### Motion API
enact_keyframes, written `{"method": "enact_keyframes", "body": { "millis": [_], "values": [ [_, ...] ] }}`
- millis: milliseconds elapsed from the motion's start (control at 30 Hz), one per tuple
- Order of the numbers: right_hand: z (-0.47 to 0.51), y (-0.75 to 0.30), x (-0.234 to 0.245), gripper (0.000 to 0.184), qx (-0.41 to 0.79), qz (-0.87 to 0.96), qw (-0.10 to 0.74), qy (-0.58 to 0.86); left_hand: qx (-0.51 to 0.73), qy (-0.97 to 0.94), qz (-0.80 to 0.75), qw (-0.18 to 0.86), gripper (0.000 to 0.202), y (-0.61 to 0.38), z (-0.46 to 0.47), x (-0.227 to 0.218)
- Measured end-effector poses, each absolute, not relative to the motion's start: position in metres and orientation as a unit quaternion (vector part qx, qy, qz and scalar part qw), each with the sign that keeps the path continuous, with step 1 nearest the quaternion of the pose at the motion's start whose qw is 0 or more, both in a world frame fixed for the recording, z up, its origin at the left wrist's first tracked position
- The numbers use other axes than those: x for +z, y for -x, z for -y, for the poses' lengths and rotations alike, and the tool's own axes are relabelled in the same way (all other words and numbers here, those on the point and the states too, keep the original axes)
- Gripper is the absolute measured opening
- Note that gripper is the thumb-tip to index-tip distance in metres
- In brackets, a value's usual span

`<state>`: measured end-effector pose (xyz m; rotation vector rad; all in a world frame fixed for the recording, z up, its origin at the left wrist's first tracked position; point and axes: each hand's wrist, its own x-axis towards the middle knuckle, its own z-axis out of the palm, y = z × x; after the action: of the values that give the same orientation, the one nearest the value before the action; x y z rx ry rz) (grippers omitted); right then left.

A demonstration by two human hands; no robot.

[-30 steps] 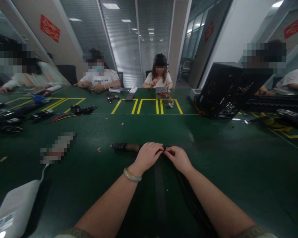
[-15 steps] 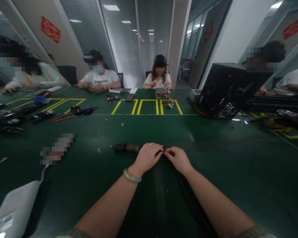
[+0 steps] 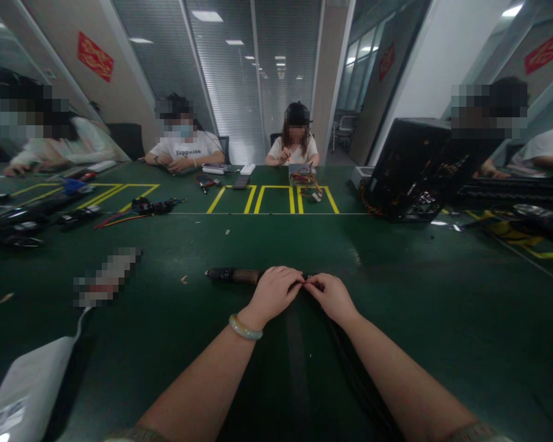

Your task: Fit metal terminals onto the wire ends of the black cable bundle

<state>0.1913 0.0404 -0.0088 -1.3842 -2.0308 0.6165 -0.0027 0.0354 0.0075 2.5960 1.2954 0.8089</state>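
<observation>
My left hand [image 3: 274, 293] and my right hand [image 3: 332, 297] meet fingertip to fingertip on the green table [image 3: 424, 307], both closed in a pinch on something small and dark between them that I cannot make out. A dark cylindrical tool [image 3: 233, 275] with a brownish middle lies flat just left of my left hand, partly under its fingers. A pale green bangle [image 3: 245, 328] circles my left wrist. A dark cable [image 3: 350, 368] runs under my right forearm toward me.
A white box [image 3: 25, 393] with a cord lies at near left. A black computer case [image 3: 412, 169] stands at right. Cable bundles [image 3: 138, 209] lie at far left. Yellow tape lines [image 3: 271, 197] mark the table. Several seated people work at the far side and both sides.
</observation>
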Motion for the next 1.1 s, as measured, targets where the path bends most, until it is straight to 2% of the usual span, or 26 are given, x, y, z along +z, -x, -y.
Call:
{"method": "enact_keyframes", "body": {
  "millis": [1100],
  "values": [
    [-0.0397, -0.1935, -0.0079, 0.012, 0.235, 0.776, 0.287, 0.510, 0.267, -0.854, -0.442, 0.071, 0.013, 0.0027, -0.0381, 0.0028]
  ]
}}
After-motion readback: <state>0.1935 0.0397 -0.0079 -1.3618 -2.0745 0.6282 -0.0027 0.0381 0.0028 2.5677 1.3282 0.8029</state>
